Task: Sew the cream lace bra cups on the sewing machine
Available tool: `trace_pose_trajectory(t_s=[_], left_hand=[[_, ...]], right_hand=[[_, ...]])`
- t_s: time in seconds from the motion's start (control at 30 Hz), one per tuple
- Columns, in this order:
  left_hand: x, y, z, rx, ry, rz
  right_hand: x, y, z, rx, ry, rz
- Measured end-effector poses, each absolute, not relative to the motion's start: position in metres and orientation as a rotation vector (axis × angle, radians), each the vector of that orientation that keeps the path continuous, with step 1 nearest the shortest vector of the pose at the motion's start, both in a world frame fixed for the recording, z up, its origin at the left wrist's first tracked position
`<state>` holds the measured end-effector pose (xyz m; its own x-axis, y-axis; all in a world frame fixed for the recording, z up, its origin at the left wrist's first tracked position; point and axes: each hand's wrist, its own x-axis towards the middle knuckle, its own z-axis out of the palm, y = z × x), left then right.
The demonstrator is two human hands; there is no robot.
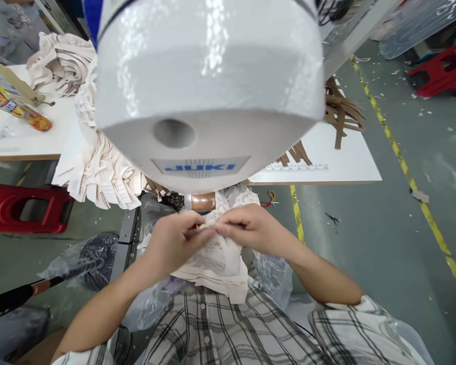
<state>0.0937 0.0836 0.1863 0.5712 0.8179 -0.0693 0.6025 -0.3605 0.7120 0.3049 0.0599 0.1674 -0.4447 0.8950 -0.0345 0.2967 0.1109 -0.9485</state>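
Observation:
A pale, cream-white garment piece with lace along its upper part hangs toward my lap, just below the head of a white JUKI sewing machine. My left hand pinches the fabric from the left, thumb and fingers pressed together. From the right, my right hand grips the same piece, its fingertips almost meeting those of the left. The pinched edge is partly hidden by my fingers. The machine's head covers the needle area.
Bundled cream fabric strips drape off the table at the left. Brown strips and a ruler lie on the white table. Small scissors hang near its edge. A red stool stands left; a snack package lies farther back.

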Motion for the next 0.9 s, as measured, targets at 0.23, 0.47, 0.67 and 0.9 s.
trace_pose_trajectory(t_s=[0.23, 0.47, 0.67, 0.9], left_hand=[[0.092, 0.118, 0.169, 1.817, 1.505, 0.739], [0.093, 0.135, 0.16, 1.865, 1.469, 0.864], [0.093, 0.133, 0.16, 1.869, 1.458, 0.847], [0.075, 0.124, 0.141, 1.819, 1.551, 0.936]], right_hand=[[0.308, 0.098, 0.143, -1.415, -1.636, 1.199], [0.305, 0.113, 0.14, -1.439, -1.592, 1.161], [0.306, 0.114, 0.136, -1.402, -1.579, 1.203], [0.315, 0.098, 0.118, -1.387, -1.513, 1.263]])
